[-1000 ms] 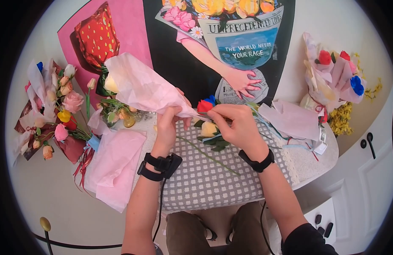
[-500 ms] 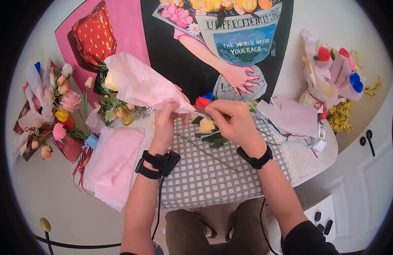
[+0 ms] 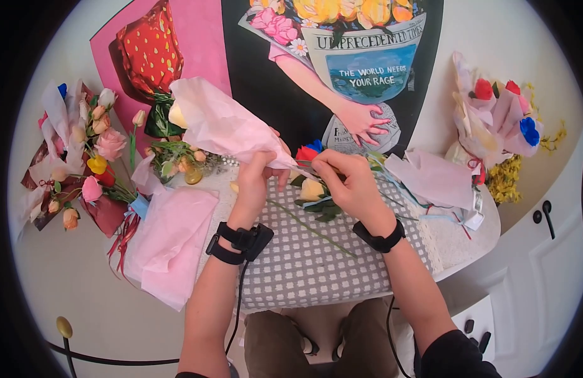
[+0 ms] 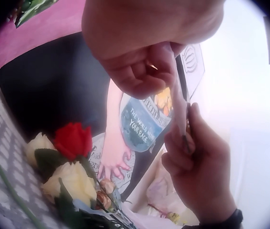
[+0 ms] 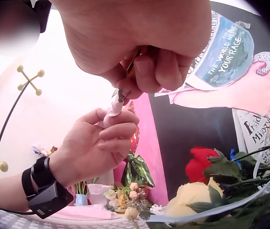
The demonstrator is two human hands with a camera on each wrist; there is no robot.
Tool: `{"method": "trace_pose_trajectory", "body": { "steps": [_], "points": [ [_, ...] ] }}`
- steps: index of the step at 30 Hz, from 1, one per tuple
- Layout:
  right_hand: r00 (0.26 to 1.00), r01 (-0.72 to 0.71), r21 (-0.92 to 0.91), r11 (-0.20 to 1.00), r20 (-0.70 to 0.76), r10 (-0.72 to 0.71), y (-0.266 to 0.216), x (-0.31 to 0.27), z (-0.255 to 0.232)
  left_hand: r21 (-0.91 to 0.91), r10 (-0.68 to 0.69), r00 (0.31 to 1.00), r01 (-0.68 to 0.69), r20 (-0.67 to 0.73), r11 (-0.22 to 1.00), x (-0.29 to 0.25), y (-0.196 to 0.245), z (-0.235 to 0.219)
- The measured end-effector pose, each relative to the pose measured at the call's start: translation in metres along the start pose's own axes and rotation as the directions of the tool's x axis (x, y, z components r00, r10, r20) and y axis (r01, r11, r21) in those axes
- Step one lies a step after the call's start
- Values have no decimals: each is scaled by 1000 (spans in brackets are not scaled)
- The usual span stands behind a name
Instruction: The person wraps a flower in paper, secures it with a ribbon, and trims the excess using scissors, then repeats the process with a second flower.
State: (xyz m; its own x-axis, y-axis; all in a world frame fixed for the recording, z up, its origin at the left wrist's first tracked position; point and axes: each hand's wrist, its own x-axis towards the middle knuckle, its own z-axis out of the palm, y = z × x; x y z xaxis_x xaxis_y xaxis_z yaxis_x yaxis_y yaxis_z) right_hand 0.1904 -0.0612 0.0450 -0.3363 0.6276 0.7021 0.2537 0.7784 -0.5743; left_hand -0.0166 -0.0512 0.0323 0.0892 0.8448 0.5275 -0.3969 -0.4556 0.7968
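In the head view a pale yellow flower (image 3: 177,116) shows at the upper end of a pink paper wrap (image 3: 219,120). The left hand (image 3: 259,179) grips the wrap at its narrow lower end. The right hand (image 3: 349,183) pinches the tip of that end and a thin dark item, partly hidden by the fingers. The right wrist view shows a small metal end (image 5: 121,95) of this item against the twisted paper. Below the hands lie a cream rose (image 3: 312,189), a red rose (image 3: 306,154) and a long green stem (image 3: 313,231) on the checked cloth (image 3: 291,277).
Folded pink paper (image 3: 172,239) lies at the table's left, beside bouquets with a pink rose (image 3: 110,143). More wrapping paper (image 3: 424,176) and ribbons lie at the right, near a wrapped bouquet (image 3: 480,126). A painted poster (image 3: 272,94) stands behind.
The head view has shifted slightly. Both hands keep their hold at the wrap's narrow end, with little visible movement between them.
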Motion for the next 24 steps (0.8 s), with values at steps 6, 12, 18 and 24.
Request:
{"method": "trace_pose_trajectory", "body": {
  "steps": [6, 12, 18, 24],
  "points": [
    [998, 58, 3, 998, 5, -58, 4, 0, 2, -41, -30, 1000, 30, 3, 999, 0, -4, 0],
    [995, 97, -6, 995, -26, -97, 1, 1, 4, -47, -68, 998, 68, 11, 997, -1, -7, -1],
    [998, -15, -69, 998, 52, 19, -9, 0, 0, 35, -64, 997, 65, -31, 997, -3, -6, 2],
    [997, 52, -104, 993, 60, -46, -11, 1, -1, 11, -127, 992, 127, -23, 992, -4, -16, -3]
  ]
}}
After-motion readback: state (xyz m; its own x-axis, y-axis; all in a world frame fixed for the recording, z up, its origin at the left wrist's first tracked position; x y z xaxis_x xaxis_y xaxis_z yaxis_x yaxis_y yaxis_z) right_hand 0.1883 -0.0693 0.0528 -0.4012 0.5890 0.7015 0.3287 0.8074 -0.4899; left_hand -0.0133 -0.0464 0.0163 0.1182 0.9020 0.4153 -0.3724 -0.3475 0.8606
